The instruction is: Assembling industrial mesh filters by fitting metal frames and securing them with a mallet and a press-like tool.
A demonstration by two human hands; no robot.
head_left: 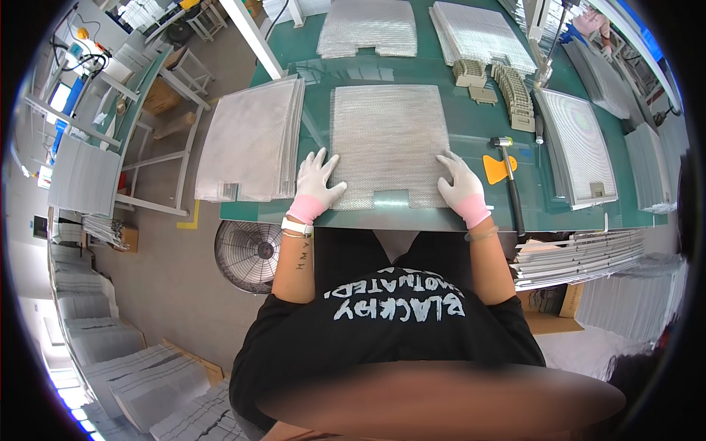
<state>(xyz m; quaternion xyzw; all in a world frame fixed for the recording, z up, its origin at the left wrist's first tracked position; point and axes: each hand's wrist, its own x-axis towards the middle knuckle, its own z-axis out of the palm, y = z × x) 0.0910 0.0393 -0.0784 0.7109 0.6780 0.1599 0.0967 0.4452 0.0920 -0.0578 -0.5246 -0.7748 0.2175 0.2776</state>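
A silvery mesh panel [390, 140] with a notch cut in its near edge lies flat on the green tabletop in front of me. At its left edge rests my left hand [318, 180], gloved in white with a pink cuff, fingers spread. My right hand [461, 184], in a matching glove, touches the panel's right edge with its fingers stretched out. Neither hand holds anything. To the right lie a hammer [512, 184] with a black handle and an orange scraper [497, 169]. A stack of mesh panels [250, 140] is just left of my left hand.
Beige plastic pieces [512, 95] stand in a curved row at the far right, near a screwdriver [539, 131]. More panel stacks [368, 28] lie at the back, with framed panels [577, 147] at right. A fan [250, 253] stands on the floor at left.
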